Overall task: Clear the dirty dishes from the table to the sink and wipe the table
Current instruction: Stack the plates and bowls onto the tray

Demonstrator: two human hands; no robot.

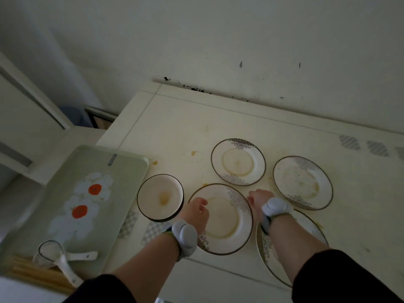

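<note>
Dishes with dried yellow smears are spread over the cream table (185, 119), which is pushed against a scuffed wall (240, 40) on its far side. Four gold-rimmed, patterned plates lie flat:

- the centre plate (225, 217), near the front edge
- the far plate (238, 161), just beyond it
- the right plate (302, 182)
- the near-right plate (310, 226), partly covered by the right forearm

A dark-rimmed bowl (160, 197) stands upright just left of the centre plate, a yellow patch in its bottom. Orange spots (194, 153) mark the tabletop beyond the bowl.

The left hand (196, 209) lies over the centre plate's left rim with its fingers curled. I cannot tell whether they pinch the rim. The right hand (260, 199) is at the same plate's right rim. Its fingers are hidden behind the back of the hand, so I cannot tell its grip either. Both wrists carry grey wrist bands (184, 236), and dark sleeves cover the forearms nearer the camera.

At the table's left end sits a green tray (131, 171) printed with white and orange flowers. At its near end are a clear glass (49, 253), two white spoons (84, 256) and some blurred yellow sticks (28, 267).
</note>
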